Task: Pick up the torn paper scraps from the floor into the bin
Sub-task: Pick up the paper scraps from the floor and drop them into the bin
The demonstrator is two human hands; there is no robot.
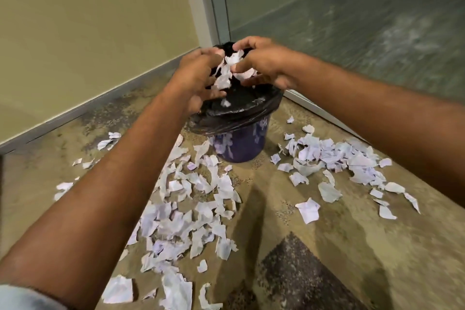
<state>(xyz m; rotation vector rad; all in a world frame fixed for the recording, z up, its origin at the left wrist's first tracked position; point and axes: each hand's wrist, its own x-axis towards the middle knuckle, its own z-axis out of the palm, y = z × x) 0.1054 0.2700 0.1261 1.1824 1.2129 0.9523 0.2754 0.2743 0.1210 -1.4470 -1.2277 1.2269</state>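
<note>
Both bare arms stretch forward over the dark blue round plastic bin [241, 145] lined with a black plastic bag [241, 111]. The left hand [198, 78] and right hand [264, 64], fingers curled, grasp a bunch of white torn paper scraps [227, 74] above its mouth. More loose scraps [191, 199] litter the tan floor [276, 199]. The hands hide the bin's interior.

Both bare forearms reached in from the lower corners of the frame and met at upper centre. The left hand [198, 75] was cupped, fingers curled inward. The right hand [261, 63] faced it, fingers bent and apparently pinching, thumb low. A pale sleeve edge showed at bottom left.
</note>
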